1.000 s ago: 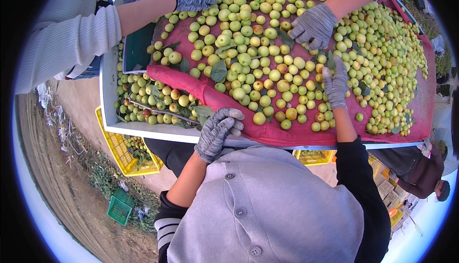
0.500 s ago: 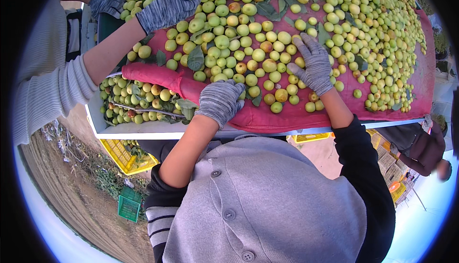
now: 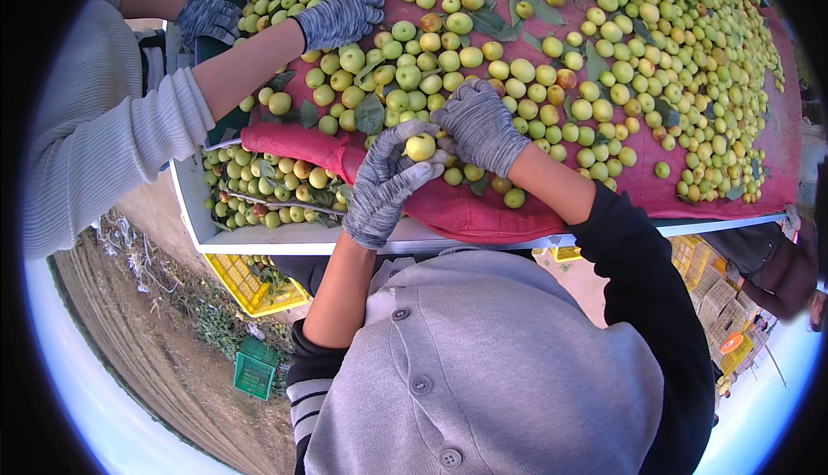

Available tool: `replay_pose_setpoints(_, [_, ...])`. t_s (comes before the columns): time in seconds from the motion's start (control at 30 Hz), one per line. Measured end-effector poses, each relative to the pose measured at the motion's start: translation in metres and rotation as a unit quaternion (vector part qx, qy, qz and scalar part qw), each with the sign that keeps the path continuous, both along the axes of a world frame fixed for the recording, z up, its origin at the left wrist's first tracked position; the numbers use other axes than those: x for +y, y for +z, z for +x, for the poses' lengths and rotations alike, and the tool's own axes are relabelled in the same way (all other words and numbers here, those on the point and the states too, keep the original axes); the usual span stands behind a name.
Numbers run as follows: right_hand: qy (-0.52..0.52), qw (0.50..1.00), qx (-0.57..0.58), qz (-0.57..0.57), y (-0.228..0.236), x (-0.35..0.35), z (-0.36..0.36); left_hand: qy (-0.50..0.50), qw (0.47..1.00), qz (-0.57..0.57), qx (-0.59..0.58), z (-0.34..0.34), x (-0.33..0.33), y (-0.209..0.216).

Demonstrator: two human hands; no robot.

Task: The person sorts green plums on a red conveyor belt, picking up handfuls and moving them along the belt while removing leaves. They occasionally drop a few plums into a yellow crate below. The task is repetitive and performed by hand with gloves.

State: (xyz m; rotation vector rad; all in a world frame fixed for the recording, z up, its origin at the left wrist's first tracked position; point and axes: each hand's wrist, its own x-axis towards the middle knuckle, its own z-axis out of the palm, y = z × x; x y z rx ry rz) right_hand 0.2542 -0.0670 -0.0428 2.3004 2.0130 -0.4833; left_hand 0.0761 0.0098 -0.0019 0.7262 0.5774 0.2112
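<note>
Red cloth is spread over the counter, and it is covered by a great many small green-yellow fruits with some loose leaves between them. One yellowish fruit is held near the front edge of this cloth, just where the cloth is rolled over the rim. It is pinched by the left hand, whose gloved fingers are curled closely around it, so that only its top is seen. The right hand is laid flat beside it, with its fingers slightly spread and resting on the fruits beneath; whether something is gripped under the palm cannot be told. A risk is judged here: because the fruit is held so close to the edge, it could be dropped over the rim if the grip is loosened, and it would fall to the ground by the yellow crate. Neighbouring fruits lying at the edge, such as the ones just below the right wrist, could also be pushed off by a careless sweep of the sleeve. Bruising is possible if the fruit is squeezed too hard. Two more gloved hands of another person are at work at the upper left, well apart, so a collision seems unlikely.
</note>
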Motion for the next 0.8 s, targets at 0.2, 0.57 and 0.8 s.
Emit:
replay_pose_setpoints(0.2, [-0.077,0.974,0.184,0.105,0.033,-0.007,0.002,0.027,0.997,0.074,0.001,-0.004,-0.002,0.004])
replay_pose_setpoints(0.57, [-0.315,0.948,-0.017,0.048,0.088,-0.131,0.102,-0.069,0.959,-0.273,0.031,-0.01,-0.026,0.005])
replay_pose_setpoints(0.8, [-0.418,0.902,0.092,-0.055,0.027,-0.186,0.103,-0.055,0.961,-0.272,-0.009,-0.024,-0.015,0.001])
